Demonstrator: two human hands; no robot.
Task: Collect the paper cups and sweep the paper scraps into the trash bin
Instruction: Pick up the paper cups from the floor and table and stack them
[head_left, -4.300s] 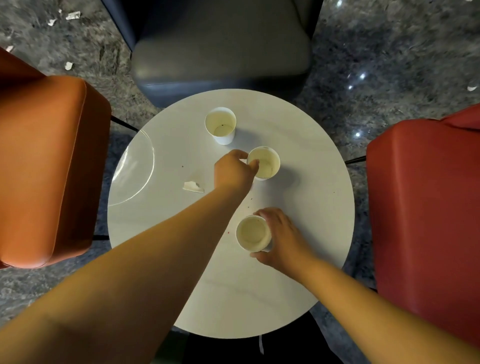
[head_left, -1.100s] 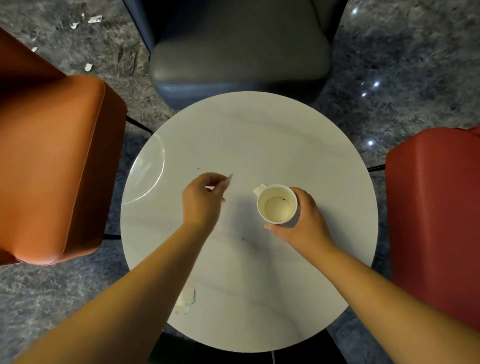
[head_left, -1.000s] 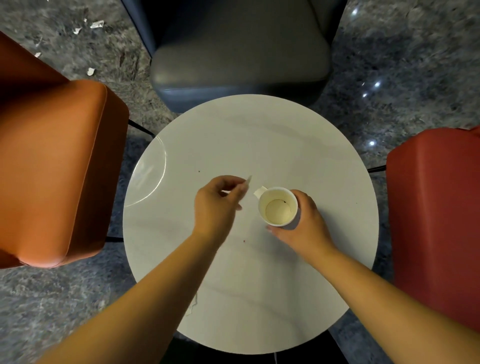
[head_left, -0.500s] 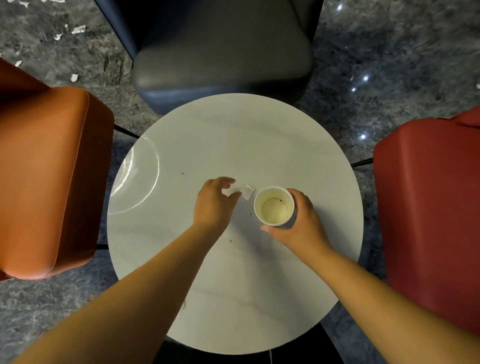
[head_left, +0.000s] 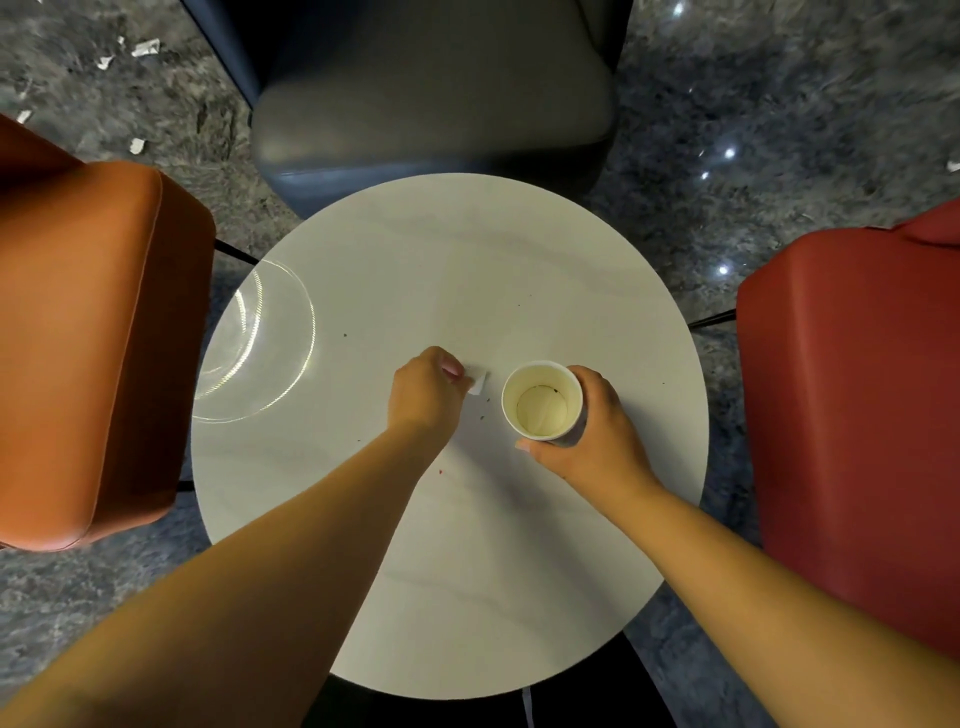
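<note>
— Where's the paper cup (head_left: 542, 400) right now?

— Upright on the round white counter (head_left: 452, 519), a little right of the middle. The right hand (head_left: 589, 431) is wrapped round its side, fingers curled behind it and the thumb at the near rim. It looks like cups nested together, though I can't count them. The inside shows a dark ring and a few specks.

— And the left hand (head_left: 426, 397)?

— Just left of the cup, fingers curled, pinching a small white paper scrap (head_left: 478, 382) at the fingertips. The scrap is close to the cup's rim but not touching it. Whether it rests on the counter or is lifted off it, I can't tell.

— Anything else on the counter?

— A few tiny dark crumbs near the hands, and a curved glare of light on the left part.

— Around it?

— An orange chair (head_left: 88, 353) to the left, a dark grey chair (head_left: 431, 88) at the far side, a red chair (head_left: 852, 405) to the right. More paper scraps (head_left: 144, 48) lie on the dark marbled floor (head_left: 753, 93) at the far left, well apart from the counter.
</note>
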